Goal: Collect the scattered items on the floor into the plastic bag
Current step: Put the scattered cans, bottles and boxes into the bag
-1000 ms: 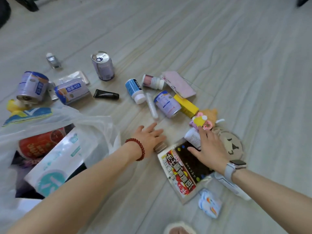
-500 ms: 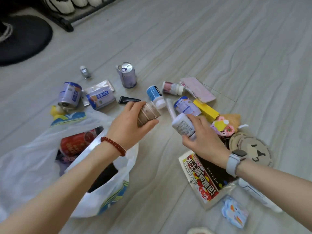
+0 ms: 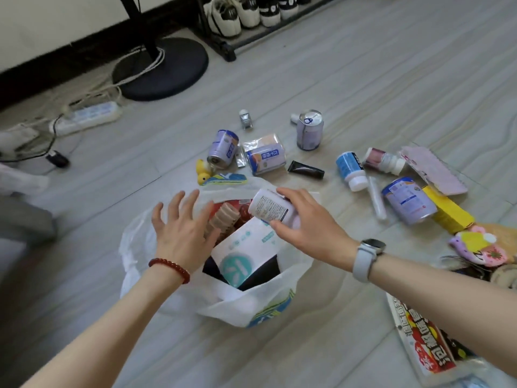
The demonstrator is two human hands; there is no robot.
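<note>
Head view: right hand (image 3: pixel 310 231) grips smooth white cylindrical bottle (image 3: pixel 270 208) over crinkly white plastic bag (image 3: pixel 246 306) w/ ribbed brown container (image 3: pixel 221 219) & flat pack inside; left hand (image 3: pixel 181 231) fingers spread, holding nothing. Cans, tubes scattered on floor (image 3: pixel 391 65).

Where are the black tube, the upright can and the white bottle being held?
Black tube (image 3: pixel 305 170), head view, middle of its body.
Upright can (image 3: pixel 309 134), head view, its side wall.
White bottle (image 3: pixel 270 208), head view, its printed label, held by the right hand (image 3: pixel 313 224).
</note>
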